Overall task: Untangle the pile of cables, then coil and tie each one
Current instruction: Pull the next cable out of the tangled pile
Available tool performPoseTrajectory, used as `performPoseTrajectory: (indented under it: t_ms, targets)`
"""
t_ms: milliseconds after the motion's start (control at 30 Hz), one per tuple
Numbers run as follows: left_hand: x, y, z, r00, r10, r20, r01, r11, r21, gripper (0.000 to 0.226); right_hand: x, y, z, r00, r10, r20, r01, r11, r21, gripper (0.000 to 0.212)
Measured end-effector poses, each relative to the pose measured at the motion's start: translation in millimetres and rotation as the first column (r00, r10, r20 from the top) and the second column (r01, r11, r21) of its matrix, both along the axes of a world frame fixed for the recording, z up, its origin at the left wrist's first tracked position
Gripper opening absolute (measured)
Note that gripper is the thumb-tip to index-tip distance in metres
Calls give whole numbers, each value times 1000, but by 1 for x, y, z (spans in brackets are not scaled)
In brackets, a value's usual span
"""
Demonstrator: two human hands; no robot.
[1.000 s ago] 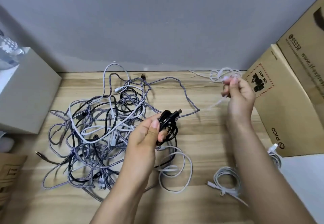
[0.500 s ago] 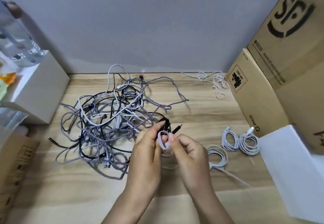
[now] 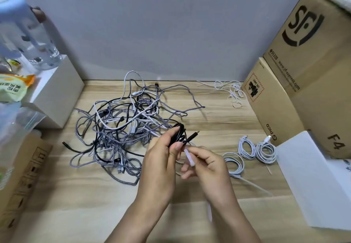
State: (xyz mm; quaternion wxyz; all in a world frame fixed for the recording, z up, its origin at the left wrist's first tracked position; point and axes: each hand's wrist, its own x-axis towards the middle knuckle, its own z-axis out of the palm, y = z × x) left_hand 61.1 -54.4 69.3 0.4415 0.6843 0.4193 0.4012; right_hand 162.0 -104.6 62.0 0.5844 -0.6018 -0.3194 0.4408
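Note:
A tangled pile of grey braided, black and white cables (image 3: 123, 126) lies on the wooden table (image 3: 218, 121), left of centre. My left hand (image 3: 161, 159) grips a coiled black cable (image 3: 179, 134) whose plug end sticks out to the right. My right hand (image 3: 207, 163) pinches a white tie strip (image 3: 190, 156) just below that coil, touching my left thumb. Three coiled white cables (image 3: 252, 150) rest on the table to the right of my hands. A heap of loose white ties (image 3: 230, 90) lies at the back right.
Cardboard boxes (image 3: 296, 83) stand along the right, with a white foam block (image 3: 315, 182) in front of them. A white box (image 3: 57, 94) with a bottle and snack bag stands at the left, and a brown carton (image 3: 20, 178) sits at the near left.
My right hand came back from the tie heap at the back right with a white tie and met my left hand at the black coil. The view shifted up and right.

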Motion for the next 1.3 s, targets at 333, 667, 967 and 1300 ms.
performPoseTrajectory:
  t_ms: [333, 667, 967, 1300]
  targets:
    - [-3, -5, -1, 978, -1, -209, 38, 984, 174, 34, 0, -10, 8, 929, -5, 370, 2, 1000, 10, 19]
    - [-2, -8, 4, 997, -10, -73, 10, 1000, -1, 32, -9, -15, 8, 690, -99, 717, 61, 995, 78, 29]
    - [-5, -3, 19, 964, 6, 266, 54, 975, -215, 14, -6, -17, 4, 708, -27, 705, -97, 986, 135, 40]
    - [-7, -7, -2, 997, -49, -67, 50, 999, 18, 26, -6, -11, 1, 966, 111, 234, -116, 993, 6, 24]
